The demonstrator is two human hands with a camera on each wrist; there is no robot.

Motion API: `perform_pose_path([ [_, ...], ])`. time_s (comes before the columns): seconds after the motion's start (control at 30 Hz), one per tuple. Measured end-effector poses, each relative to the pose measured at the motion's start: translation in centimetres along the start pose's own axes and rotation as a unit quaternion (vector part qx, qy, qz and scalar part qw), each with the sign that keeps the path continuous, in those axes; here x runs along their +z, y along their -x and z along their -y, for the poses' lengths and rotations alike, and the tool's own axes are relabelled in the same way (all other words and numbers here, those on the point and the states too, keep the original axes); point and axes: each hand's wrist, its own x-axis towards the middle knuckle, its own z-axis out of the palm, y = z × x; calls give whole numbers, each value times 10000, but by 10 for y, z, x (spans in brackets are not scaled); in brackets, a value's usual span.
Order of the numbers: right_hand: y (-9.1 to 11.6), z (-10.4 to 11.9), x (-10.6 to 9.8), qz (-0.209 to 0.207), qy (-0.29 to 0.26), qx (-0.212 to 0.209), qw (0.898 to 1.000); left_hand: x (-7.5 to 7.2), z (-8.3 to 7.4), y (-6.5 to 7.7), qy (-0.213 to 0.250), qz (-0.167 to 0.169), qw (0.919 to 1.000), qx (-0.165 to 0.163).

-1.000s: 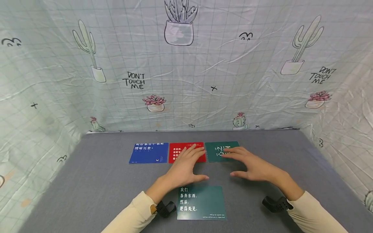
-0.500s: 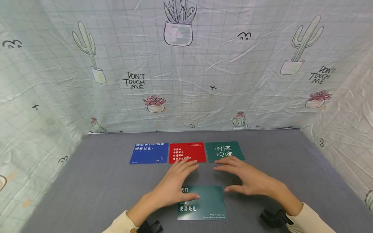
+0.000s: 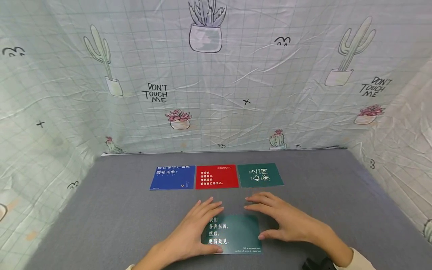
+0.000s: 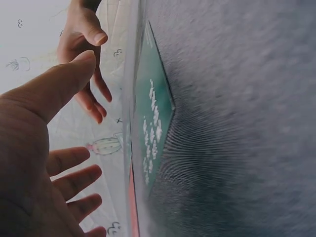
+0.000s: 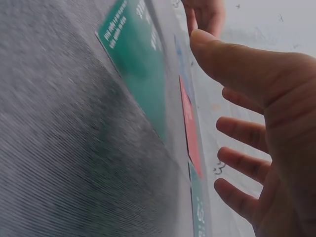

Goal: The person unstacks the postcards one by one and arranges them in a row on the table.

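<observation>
A teal-green card [image 3: 241, 232] with white lettering lies flat on the grey tabletop near the front. My left hand [image 3: 194, 232] hovers over its left side, fingers spread, its thumb overlapping the card's lower left in the head view. At the card's right edge is my right hand [image 3: 283, 217], thumb tip close to that edge and fingers reaching past the far right corner. Both wrist views show the hands raised above the table with nothing between their fingers. In the left wrist view the green card [image 4: 154, 108] casts a shadow beside it.
Farther back, a blue card [image 3: 173, 177], a red card [image 3: 217, 177] and a dark green card [image 3: 260, 175] lie side by side in a row. Behind the grey table [image 3: 111, 217] hangs a curtain [image 3: 216, 82] printed with cacti, with more cloth at both sides.
Both hands have drawn back toward the front, from over the row of cards to around the near green card. The red and dark green cards are now uncovered. The cards have stayed put.
</observation>
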Motion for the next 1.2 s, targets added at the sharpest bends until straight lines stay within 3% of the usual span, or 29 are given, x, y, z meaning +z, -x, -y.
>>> perform_pose_path([
  [0.3,9,10,14,88,-46,264,9996,7,6,15,257,15,9997,13],
  [0.67,12,16,23,-61,-70,413,9991,10,9,21,835,144,9956,-400],
  [1.2,4,18,34,166,-214,738,9969,15,10,22,773,71,9966,-290],
])
